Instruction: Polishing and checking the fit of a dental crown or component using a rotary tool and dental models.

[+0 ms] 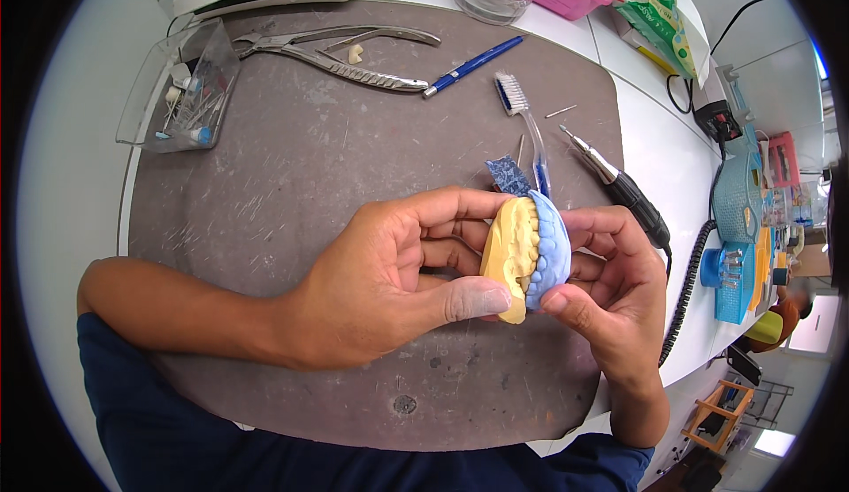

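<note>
The left hand pinches a yellow dental cast between thumb and fingers; the right hand pinches a blue dental cast set against it, right of the frame's centre, above the grey-brown mat. Print shows on a green-and-white packet, upper right; whether the blue pen carries lettering, I can't tell from here.

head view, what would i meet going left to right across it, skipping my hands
clear plastic box, metal pliers, yellow dental model, blue dental model, rotary handpiece, coiled black cord
</note>
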`<state>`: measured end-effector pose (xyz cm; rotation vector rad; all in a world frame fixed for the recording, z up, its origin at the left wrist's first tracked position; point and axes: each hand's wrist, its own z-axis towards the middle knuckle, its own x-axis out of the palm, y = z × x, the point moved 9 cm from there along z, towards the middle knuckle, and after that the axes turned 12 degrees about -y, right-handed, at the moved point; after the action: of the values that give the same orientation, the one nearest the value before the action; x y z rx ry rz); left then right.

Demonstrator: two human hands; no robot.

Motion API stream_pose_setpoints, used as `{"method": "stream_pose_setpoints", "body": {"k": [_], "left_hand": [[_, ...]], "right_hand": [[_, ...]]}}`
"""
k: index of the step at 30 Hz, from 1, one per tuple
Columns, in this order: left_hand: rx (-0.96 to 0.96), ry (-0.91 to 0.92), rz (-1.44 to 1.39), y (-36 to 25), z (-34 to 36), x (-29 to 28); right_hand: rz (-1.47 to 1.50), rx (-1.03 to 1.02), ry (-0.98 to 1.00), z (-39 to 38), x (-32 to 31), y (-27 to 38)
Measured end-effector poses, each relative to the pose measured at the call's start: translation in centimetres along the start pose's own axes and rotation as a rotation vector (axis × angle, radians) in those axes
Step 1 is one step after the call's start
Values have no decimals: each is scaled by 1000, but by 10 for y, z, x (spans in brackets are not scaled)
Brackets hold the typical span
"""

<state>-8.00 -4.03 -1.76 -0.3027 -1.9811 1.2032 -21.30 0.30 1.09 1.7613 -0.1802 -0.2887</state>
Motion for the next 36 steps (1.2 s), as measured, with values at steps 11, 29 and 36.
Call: {"method": "stream_pose_setpoints", "body": {"k": [11, 29, 36], "left_hand": [[8, -14, 51, -1, 1, -2], [151, -18, 34, -9, -2, 1], [148, -12, 27, -10, -5, 1]], "right_hand": [[94, -12, 85, 3, 6, 0], [29, -150, 123, -5, 6, 12], [-24, -253, 96, -7, 7, 18]]}}
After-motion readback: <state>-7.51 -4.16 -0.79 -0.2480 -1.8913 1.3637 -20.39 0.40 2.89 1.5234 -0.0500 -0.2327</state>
